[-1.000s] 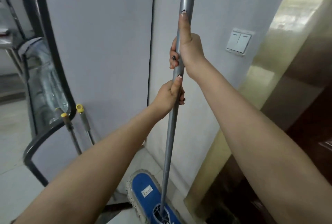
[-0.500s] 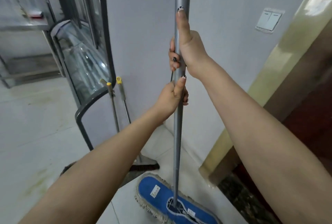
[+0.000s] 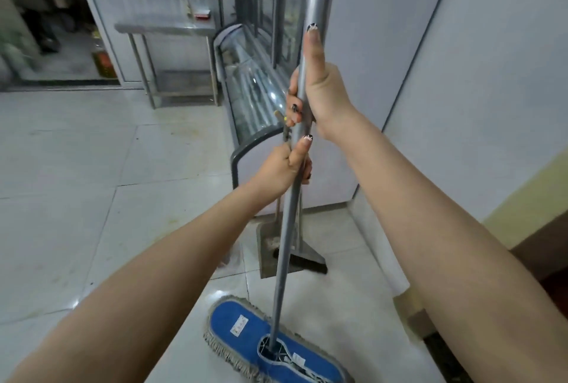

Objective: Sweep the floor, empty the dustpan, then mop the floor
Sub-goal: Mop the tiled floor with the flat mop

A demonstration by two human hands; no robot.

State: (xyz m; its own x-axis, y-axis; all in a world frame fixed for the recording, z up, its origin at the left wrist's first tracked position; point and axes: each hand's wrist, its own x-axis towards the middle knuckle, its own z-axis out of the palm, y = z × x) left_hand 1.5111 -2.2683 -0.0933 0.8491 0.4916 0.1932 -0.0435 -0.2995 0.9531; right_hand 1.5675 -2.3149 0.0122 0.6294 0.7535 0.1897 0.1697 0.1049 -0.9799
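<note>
The floor is made of big pale tiles with dark lines between them. It is shiny and has some brown marks. A white wall fills the right side, with a yellow strip low down beside it. A glass case with a round front stands against the wall. Farther back is a metal table, with a small red thing near the right edge of its top. A dark doorway is at the far left.
</note>
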